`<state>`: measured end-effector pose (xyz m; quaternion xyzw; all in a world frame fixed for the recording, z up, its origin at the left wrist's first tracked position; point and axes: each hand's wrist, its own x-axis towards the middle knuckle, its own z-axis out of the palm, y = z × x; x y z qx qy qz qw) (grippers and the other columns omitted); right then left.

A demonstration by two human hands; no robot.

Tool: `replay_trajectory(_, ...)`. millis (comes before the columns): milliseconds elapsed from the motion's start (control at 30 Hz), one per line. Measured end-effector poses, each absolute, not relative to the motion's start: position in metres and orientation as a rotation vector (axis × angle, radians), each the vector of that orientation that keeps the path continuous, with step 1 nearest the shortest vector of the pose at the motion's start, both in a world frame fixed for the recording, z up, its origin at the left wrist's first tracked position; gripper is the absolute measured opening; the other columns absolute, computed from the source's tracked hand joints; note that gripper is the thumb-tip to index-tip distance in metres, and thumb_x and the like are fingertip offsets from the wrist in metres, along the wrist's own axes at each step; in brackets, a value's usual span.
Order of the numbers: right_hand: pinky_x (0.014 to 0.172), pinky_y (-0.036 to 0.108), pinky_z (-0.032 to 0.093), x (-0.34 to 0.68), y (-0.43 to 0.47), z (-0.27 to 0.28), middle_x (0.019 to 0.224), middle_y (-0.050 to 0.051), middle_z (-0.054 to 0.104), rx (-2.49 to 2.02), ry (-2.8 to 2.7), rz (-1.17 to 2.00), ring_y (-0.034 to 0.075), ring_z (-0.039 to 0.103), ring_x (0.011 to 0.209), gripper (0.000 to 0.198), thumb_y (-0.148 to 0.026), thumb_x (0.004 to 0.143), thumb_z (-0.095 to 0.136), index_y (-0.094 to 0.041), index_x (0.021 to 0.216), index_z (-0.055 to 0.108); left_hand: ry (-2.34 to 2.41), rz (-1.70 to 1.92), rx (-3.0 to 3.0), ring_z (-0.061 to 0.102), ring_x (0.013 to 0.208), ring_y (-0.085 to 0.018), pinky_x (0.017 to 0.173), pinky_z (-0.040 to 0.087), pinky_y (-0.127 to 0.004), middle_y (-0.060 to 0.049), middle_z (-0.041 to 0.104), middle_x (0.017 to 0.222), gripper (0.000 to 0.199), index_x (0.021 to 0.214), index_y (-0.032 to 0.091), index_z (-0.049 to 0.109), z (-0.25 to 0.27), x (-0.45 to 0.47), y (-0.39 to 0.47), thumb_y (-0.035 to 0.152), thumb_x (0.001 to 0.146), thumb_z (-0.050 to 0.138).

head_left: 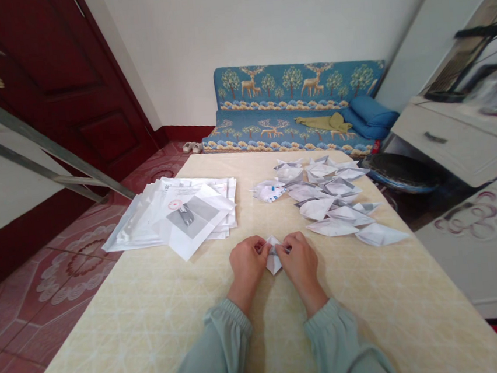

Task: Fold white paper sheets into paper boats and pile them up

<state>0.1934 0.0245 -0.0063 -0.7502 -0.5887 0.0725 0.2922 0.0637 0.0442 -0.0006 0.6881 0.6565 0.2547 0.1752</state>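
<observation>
A small folded piece of white paper [274, 264] lies at the middle of the table, pointed towards me. My left hand [248, 264] pinches its left side, and my right hand [300, 259] pinches its right side, fingers curled in. The fingertips cover part of the folds. Beyond my right hand sit several folded paper shapes [329, 224] with pointed ends, grouped in loose rows. To the left, a stack of paper sheets [135, 224] is spread out, with a printed sheet [188, 245] turned at an angle on top.
The table [156, 324] has a pale yellow patterned cover. Behind it stands a blue sofa [242, 119] with a green cloth [324, 122]. A metal ladder [47, 148] leans at the left by a dark red door [85, 91]. A white cabinet [459, 142] and black pan [398, 169] are at the right.
</observation>
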Motion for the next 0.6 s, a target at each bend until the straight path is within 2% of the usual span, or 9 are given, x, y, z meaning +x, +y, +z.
replay_trajectory(267, 0.063, 0.025, 0.034, 0.1898, 0.0237, -0.0058, 0.085, 0.003, 0.062, -1.993, -1.598, 0.143, 0.015, 0.057, 0.080, 0.012, -0.019, 0.076, 0.058, -0.018, 0.064, 0.057, 1.866, 0.682, 1.930, 0.059, 0.071, -0.014, 0.058, 0.029, -0.024, 0.000, 0.068, 0.082, 0.017, 0.078, 0.025, 0.069, -0.0008, 0.0660, 0.0463, 0.040, 0.078, 0.061)
replay_trajectory(600, 0.062, 0.027, 0.033, 0.1910, 0.0256, -0.0058, 0.077, 0.004, 0.066, -2.008, -1.602, 0.113, 0.017, 0.058, 0.074, 0.017, -0.024, 0.081, 0.057, -0.018, 0.067, 0.064, 1.942, 0.671, 1.932, 0.059, 0.071, -0.017, 0.057, 0.026, -0.026, -0.001, 0.069, 0.082, 0.018, 0.077, 0.026, 0.069, -0.0024, 0.0691, 0.0502, 0.041, 0.078, 0.060)
